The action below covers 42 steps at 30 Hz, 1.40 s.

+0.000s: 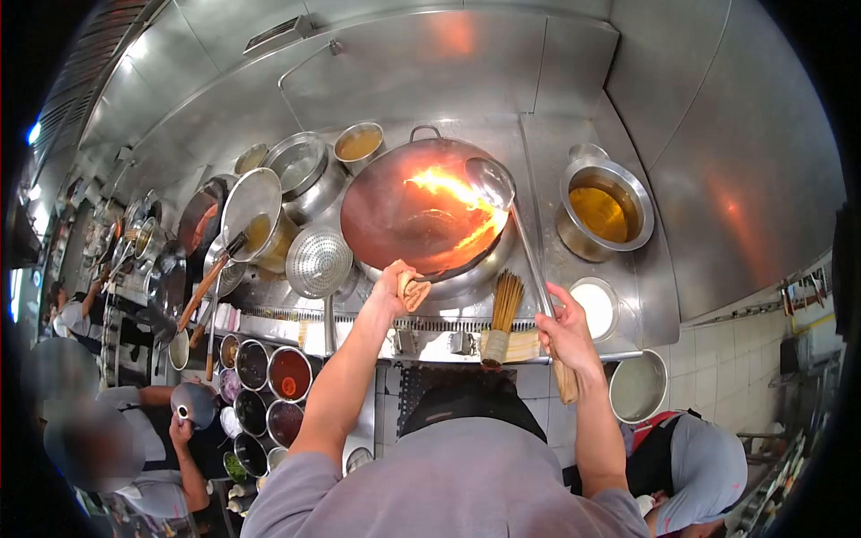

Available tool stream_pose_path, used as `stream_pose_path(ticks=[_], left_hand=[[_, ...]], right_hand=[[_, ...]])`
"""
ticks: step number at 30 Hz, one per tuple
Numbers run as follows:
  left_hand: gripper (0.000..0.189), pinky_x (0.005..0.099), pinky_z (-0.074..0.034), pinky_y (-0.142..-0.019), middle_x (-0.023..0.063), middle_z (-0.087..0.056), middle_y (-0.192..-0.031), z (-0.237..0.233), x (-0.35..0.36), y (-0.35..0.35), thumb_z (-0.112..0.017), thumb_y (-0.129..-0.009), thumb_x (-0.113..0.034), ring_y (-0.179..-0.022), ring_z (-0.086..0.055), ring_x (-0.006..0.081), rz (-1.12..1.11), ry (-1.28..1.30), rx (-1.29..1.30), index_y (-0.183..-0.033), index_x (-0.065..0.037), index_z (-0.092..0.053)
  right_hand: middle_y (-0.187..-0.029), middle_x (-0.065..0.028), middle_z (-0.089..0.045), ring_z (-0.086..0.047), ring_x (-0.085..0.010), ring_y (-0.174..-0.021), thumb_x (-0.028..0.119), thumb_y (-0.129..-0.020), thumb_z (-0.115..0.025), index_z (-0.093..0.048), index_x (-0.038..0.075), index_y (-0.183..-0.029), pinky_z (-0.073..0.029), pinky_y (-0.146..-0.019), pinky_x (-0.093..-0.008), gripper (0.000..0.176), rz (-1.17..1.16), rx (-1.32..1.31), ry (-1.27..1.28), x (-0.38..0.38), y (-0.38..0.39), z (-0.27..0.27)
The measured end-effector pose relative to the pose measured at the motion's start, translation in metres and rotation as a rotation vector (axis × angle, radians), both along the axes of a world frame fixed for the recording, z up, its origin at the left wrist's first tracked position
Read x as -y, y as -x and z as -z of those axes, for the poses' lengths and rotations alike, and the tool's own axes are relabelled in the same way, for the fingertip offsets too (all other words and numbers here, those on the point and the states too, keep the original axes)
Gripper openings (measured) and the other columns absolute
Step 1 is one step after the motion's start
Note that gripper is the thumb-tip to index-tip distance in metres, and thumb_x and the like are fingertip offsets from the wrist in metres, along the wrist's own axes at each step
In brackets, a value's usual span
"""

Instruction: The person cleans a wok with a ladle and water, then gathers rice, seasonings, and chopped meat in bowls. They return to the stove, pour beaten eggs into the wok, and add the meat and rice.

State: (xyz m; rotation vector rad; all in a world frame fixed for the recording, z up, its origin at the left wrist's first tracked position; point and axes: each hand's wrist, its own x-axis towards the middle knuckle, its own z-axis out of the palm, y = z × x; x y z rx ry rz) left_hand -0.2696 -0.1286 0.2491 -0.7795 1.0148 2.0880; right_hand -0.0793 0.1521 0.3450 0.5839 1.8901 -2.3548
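A large wok [386, 206] sits on the burner in front of me, with orange flames inside its right half. My left hand [395, 285] is closed around a folded tan cloth [413, 291] at the wok's near rim; the wok's near handle, if there is one, is hidden. In my right hand [567, 330] is the wooden-ended handle of a ladle [491, 184]. Its metal bowl hangs over the wok's right side, beside the flames. A bamboo wok brush [506, 305] stands at the stove's front edge, between my hands.
Right of the wok stand a pot of yellow oil [599, 215] and a bowl of white contents [594, 308]. Leftward are a perforated skimmer [319, 262], a mesh strainer [252, 204] and several pots. Sauce containers [291, 375] line the lower left. Co-workers [161, 448] are on both sides.
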Motion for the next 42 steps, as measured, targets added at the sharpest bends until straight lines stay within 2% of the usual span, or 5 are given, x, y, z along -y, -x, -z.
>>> stream_pose_path(ticks=[17, 28, 31, 34, 42], left_hand=[[0.015, 0.0455, -0.057, -0.051, 0.015, -0.06, -0.076, 0.027, 0.029, -0.019, -0.058, -0.083, -0.011, -0.061, -0.063, 0.0303, -0.164, 0.216, -0.078, -0.093, -0.001, -0.053], [0.027, 0.0293, -0.026, -0.03, 0.0006, -0.038, -0.048, 0.03, 0.034, -0.024, -0.045, -0.089, -0.011, -0.032, -0.033, 0.015, 0.096, -0.593, -0.397, -0.064, -0.017, -0.038], [0.022, 0.0315, -0.046, -0.042, 0.0012, -0.049, -0.061, -0.005, 0.027, -0.019, -0.051, -0.081, 0.001, -0.051, -0.051, 0.0157, -0.101, -0.065, 0.031, -0.07, -0.018, -0.046], [0.019, 0.0342, -0.052, -0.048, 0.0019, -0.053, -0.064, 0.004, 0.04, -0.017, -0.052, -0.081, -0.001, -0.055, -0.056, 0.0172, -0.032, -0.182, -0.117, -0.074, -0.019, -0.051], [0.022, 0.0305, -0.031, -0.032, 0.0062, -0.046, -0.056, -0.034, 0.043, -0.019, -0.044, -0.088, -0.006, -0.035, -0.036, 0.0166, -0.112, -0.1, -0.016, -0.069, -0.015, -0.041]], right_hand=[[-0.069, -0.0035, -0.054, -0.049, -0.0083, -0.049, -0.004, -0.084, -0.058, -0.035, 0.002, -0.139, -0.038, -0.038, -0.0243, 0.06, -0.006, 0.018, -0.037, 0.007, 0.015, 0.011], [-0.071, -0.0027, -0.056, -0.05, -0.0064, -0.048, -0.002, -0.085, -0.058, -0.036, 0.002, -0.14, -0.04, -0.039, -0.0221, 0.059, 0.023, -0.053, -0.084, 0.012, 0.024, -0.007], [-0.079, -0.0038, -0.058, -0.05, -0.007, -0.051, -0.005, -0.084, -0.056, -0.036, 0.005, -0.141, -0.04, -0.04, -0.0218, 0.061, 0.083, -0.068, 0.01, 0.012, 0.018, -0.008], [-0.084, -0.005, -0.058, -0.051, -0.0073, -0.053, -0.006, -0.083, -0.056, -0.035, 0.005, -0.142, -0.04, -0.04, -0.0221, 0.064, 0.07, -0.093, 0.013, 0.009, 0.013, -0.008], [-0.081, -0.0052, -0.057, -0.05, -0.0075, -0.052, -0.004, -0.082, -0.057, -0.035, 0.004, -0.142, -0.04, -0.04, -0.0222, 0.064, 0.136, -0.098, 0.01, 0.013, 0.006, 0.001]])
